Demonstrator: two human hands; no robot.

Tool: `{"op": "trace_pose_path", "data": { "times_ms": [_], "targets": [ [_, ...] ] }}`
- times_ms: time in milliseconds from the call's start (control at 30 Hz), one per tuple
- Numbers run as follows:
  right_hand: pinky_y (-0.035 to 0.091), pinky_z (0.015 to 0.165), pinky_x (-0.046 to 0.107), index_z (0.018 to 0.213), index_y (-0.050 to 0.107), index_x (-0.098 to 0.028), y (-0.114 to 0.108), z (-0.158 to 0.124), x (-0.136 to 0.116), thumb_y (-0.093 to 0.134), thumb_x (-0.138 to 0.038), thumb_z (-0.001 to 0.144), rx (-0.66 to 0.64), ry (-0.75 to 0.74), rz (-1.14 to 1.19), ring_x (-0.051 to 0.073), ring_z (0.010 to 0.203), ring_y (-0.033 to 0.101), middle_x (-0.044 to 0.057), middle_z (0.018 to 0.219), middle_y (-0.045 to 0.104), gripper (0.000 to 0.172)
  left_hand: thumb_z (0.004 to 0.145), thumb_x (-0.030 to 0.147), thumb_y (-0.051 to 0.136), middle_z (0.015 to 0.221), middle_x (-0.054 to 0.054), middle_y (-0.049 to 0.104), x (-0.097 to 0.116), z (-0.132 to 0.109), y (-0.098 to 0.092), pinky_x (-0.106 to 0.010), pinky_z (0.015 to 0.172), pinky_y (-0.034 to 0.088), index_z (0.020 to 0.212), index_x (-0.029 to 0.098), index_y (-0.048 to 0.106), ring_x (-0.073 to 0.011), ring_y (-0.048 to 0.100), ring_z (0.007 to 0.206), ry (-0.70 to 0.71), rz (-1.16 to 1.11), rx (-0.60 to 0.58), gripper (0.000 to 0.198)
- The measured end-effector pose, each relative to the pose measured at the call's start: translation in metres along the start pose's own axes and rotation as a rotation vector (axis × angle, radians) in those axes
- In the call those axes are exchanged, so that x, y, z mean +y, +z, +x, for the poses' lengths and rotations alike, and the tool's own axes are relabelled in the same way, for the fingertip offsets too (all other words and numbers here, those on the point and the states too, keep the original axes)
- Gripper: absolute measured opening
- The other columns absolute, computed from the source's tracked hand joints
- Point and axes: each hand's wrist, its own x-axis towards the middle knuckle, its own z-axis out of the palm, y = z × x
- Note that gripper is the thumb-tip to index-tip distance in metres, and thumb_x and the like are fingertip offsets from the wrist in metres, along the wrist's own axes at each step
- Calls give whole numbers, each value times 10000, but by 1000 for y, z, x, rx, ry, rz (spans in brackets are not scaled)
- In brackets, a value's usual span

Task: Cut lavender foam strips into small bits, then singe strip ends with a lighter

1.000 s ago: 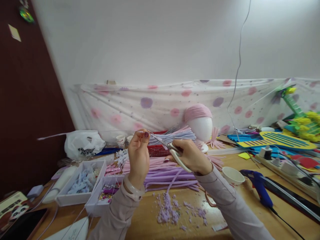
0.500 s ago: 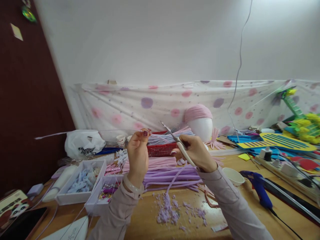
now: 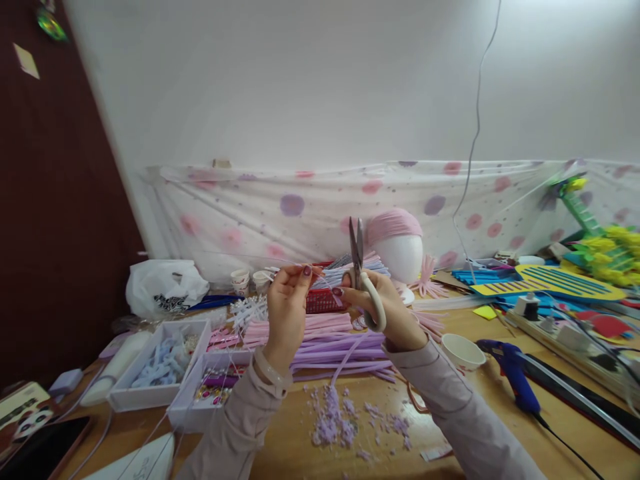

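My left hand [image 3: 287,310] is closed in a pinch on a thin pale pipe cleaner [image 3: 329,285], which runs sideways through the fingertips. In my right hand [image 3: 393,310] are scissors [image 3: 373,303] with cream handles, their slightly parted blades pointing up. My right thumb and fingers reach towards the pipe cleaner's lilac end; whether they touch it I cannot tell. Below the hands lie bundles of purple pipe cleaners [image 3: 350,353] and pink pipe cleaners [image 3: 305,328]. Lilac fluff clippings [image 3: 330,420] are scattered on the wooden table [image 3: 295,453].
White trays [image 3: 125,400] hold fluffy pieces and beads at left, near a plastic bag [image 3: 163,287]. A red basket [image 3: 320,301] and a white head form [image 3: 400,257] stand behind. At right are a bowl [image 3: 464,352], a blue glue gun [image 3: 513,377] and a power strip [image 3: 575,343].
The scissors have swung from pointing up-left to nearly upright. My right hand has moved closer to my left, which has shifted slightly right; the pipe cleaner's long left end has turned away.
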Motion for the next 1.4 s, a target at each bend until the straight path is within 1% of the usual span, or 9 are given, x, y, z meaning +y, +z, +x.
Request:
{"op": "trace_pose_path", "data": {
  "times_ms": [167,433,733,967,1067,1167,1267,1333,1400],
  "targets": [
    [281,415,202,657,511,-168,0,1,1,737,-373,585,34,-12,4,57,445,374,-70,499,431,313,689,249,719,746,5,684,-4,2,-3,-231,762,486,760,157,581,-88,634,731,6,23,5,180],
    [286,403,204,630,517,-174,-3,2,4,766,-379,549,102,-37,8,65,422,396,-61,489,484,333,682,279,718,760,-12,688,-3,3,-5,-274,768,514,756,140,590,-106,647,695,-92,83,-12,202],
    [320,448,211,678,544,-168,-9,8,12,740,-431,596,164,-114,-18,85,492,438,-35,558,518,338,718,278,690,774,-14,689,-7,7,-9,-295,789,521,805,145,559,-121,665,719,-85,81,-49,206],
    [332,460,212,660,526,-177,-5,6,13,754,-367,597,161,-227,-58,78,501,416,-41,581,499,303,604,229,775,700,23,663,-7,8,-10,-247,696,526,821,152,539,-103,649,654,-88,174,-19,330],
    [328,455,208,663,528,-176,-7,6,13,746,-361,605,181,-233,-75,76,507,410,-41,586,494,292,582,218,782,659,25,661,-2,11,-15,-225,646,510,833,157,544,-103,635,622,-108,270,-73,351],
    [313,441,203,664,528,-176,-9,5,9,738,-366,609,214,-210,-77,74,500,395,-48,567,472,289,573,221,783,645,17,661,3,15,-20,-212,603,490,836,149,577,-105,620,595,-163,394,-198,342],
    [314,434,204,661,521,-180,-12,3,6,729,-384,615,223,-187,-77,76,490,396,-52,548,462,295,658,301,727,548,25,619,7,18,-23,-207,531,454,818,136,609,-93,568,497,-201,468,-282,258],
    [319,431,204,662,518,-181,-13,3,4,733,-392,608,230,-187,-74,76,487,401,-51,546,470,306,692,333,702,503,34,591,7,20,-25,-200,518,433,805,131,630,-79,534,467,-185,457,-270,242],
    [315,428,202,659,516,-180,-13,2,3,741,-385,598,236,-190,-73,73,485,396,-52,547,474,310,654,328,739,573,20,628,6,21,-26,-196,572,450,800,128,657,-72,558,527,-183,357,-213,260]
  ]
}}
